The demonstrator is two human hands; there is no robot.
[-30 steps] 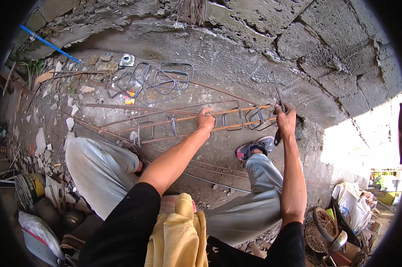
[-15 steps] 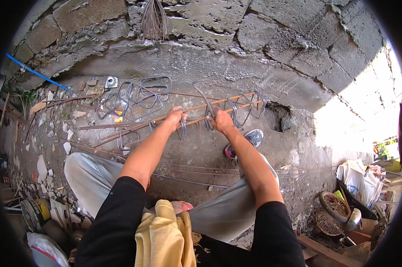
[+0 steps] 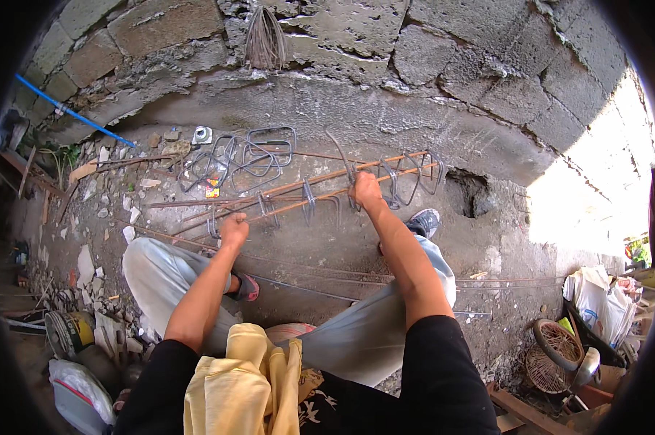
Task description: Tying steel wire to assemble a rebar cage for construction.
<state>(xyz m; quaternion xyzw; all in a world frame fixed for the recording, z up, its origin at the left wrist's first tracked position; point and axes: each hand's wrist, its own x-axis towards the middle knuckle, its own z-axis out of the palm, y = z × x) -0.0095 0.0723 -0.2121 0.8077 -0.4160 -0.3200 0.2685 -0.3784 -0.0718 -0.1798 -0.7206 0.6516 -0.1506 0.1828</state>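
Note:
A long frame of rusty rebars (image 3: 319, 206) lies on the ground in front of me, with squarish grey steel stirrups (image 3: 437, 174) set along it. Over its middle, my right hand (image 3: 366, 190) is closed around the lower part of a curved grey rod (image 3: 338, 148), whose thin end sticks up toward the wall. My left hand (image 3: 235, 230) is closed at the frame's left part, beside another stirrup (image 3: 212, 225); what its fingers hold is hidden. Between my hands, a further stirrup (image 3: 309, 199) hangs around the bars.
Loose bent stirrups (image 3: 269, 145) and a tape measure (image 3: 202, 135) lie near the block wall (image 3: 356, 94). A hole (image 3: 469, 192) opens beyond the frame's right end. Thin rods (image 3: 306, 291) cross the ground near my feet. Rubble lies left; a wire fan guard (image 3: 548, 371) lies right.
My left hand has let go of the frame's middle stirrup and moved left and nearer to me along the bars. My right hand stays on the curved rod. The view has shifted slightly.

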